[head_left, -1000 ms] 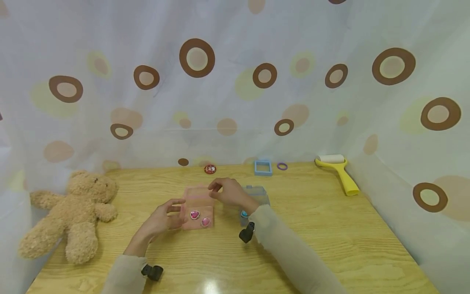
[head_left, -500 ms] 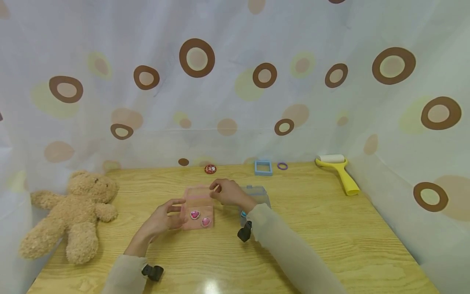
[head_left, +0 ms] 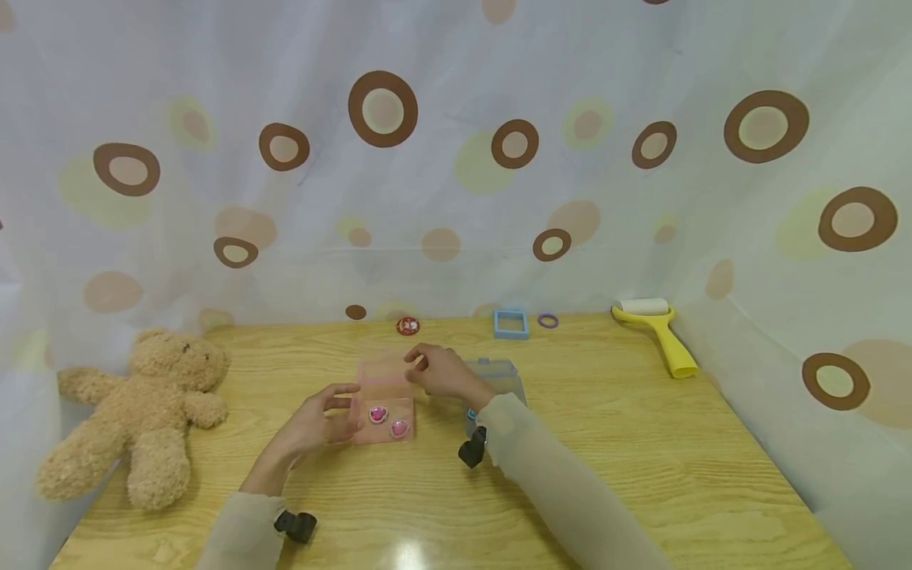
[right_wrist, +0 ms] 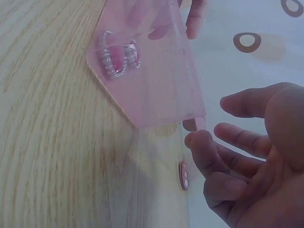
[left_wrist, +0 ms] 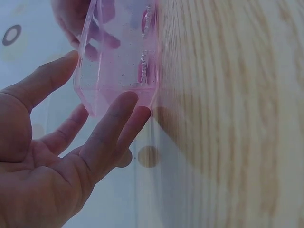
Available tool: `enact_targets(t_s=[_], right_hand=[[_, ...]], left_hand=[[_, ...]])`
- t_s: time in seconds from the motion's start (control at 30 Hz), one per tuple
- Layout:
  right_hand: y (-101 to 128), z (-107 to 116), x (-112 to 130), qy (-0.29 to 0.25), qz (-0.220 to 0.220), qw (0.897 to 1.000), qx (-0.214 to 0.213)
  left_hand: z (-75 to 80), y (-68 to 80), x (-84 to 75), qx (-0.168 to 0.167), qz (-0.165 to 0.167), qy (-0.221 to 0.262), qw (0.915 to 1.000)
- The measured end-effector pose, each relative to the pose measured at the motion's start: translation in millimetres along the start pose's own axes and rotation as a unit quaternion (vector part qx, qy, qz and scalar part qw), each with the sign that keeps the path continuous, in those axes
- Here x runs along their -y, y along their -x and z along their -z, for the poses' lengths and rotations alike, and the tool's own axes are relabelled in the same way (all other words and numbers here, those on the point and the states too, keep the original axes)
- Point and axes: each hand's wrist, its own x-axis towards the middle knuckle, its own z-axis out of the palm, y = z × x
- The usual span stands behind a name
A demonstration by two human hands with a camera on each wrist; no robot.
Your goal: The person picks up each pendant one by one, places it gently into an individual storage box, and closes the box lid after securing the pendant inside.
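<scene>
A see-through pink plastic box [head_left: 385, 388] sits in the middle of the table, and two pink jewels [right_wrist: 114, 61] with beaded silver rims are inside it. My left hand [head_left: 317, 426] is at the box's left side; in the left wrist view its thumb tip is right at one edge and its fairly straight fingers lie along the near end. At the right back corner is my right hand [head_left: 443, 372], loosely bent. In the right wrist view, one of its fingertips is right by a small tab, the thumb apart from the box.
A see-through bluish box [head_left: 502, 376] is partly behind the right forearm. Along the back lie a red oval badge [head_left: 408, 326], a blue square frame [head_left: 511, 324] and a purple ring [head_left: 548, 321]. A yellow-handled roller [head_left: 663, 328] lies right, a teddy bear [head_left: 142, 412] left.
Hardly anything differs: the right wrist has shifted slightly left. The left hand, the pink box and the jewels stay in place.
</scene>
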Motion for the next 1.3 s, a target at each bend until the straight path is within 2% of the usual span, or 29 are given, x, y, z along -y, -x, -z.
enact_targets(t_s=[0.2, 0.5, 0.67, 0.97, 1.3], right_hand=[[0.8, 2.8, 1.0, -0.005, 0.015, 0.999, -0.034], [6.8, 7.9, 6.1, -0.06, 0.011, 0.996, -0.063], [9.5, 11.1, 8.1, -0.088, 0.006, 0.994, -0.062], [11.7, 12.2, 2.3, -0.087, 0.042, 0.993, -0.063], [15.3, 14.5, 2.9, -0.115, 0.073, 0.99, -0.033]], left_hand=[[-0.5, 1.6, -2.2, 0.005, -0.005, -0.008, 0.9999], [0.2, 1.7, -2.8, 0.01, -0.008, -0.005, 0.9999], [-0.3, 1.3, -3.0, 0.006, -0.005, -0.011, 0.9999], [-1.1, 2.0, -4.6, -0.004, -0.009, -0.03, 0.9995], [0.2, 0.9, -4.2, -0.007, -0.009, -0.04, 0.9991]])
